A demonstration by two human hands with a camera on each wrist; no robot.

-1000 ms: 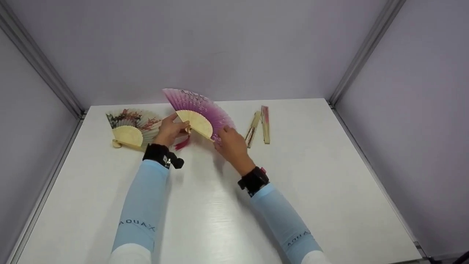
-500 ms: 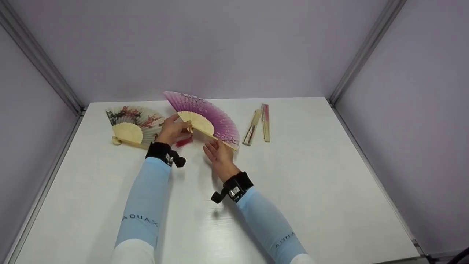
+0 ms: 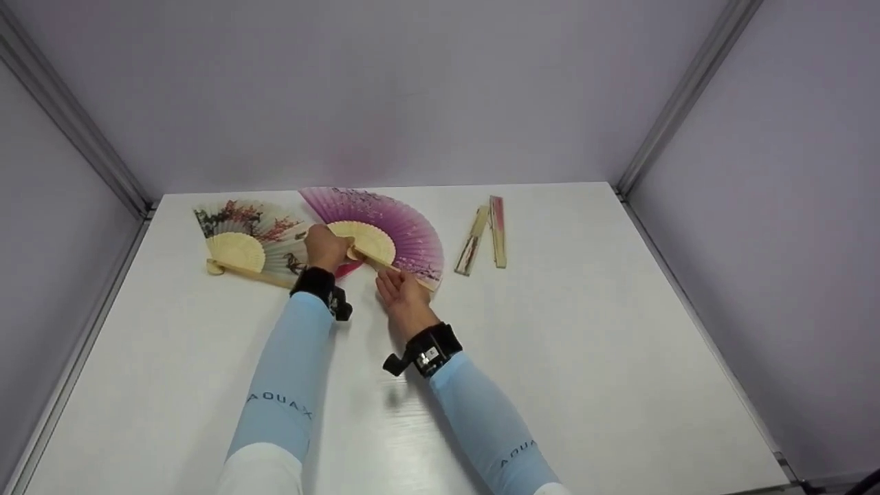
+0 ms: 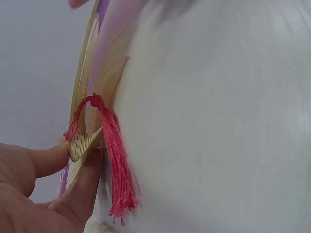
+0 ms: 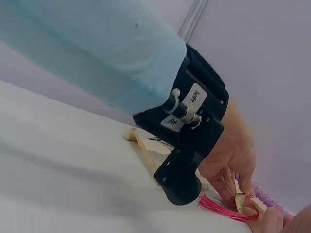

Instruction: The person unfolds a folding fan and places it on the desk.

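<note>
A person's left hand (image 3: 325, 247) pinches the pivot of an open purple fan (image 3: 405, 230) lying on the table (image 3: 584, 330). The right hand (image 3: 399, 294), fingers straight, rests at the fan's near edge rib, which runs away to the right.

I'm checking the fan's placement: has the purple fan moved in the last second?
Yes. The purple fan dropped toward the table, closer to the floral fan.
</note>
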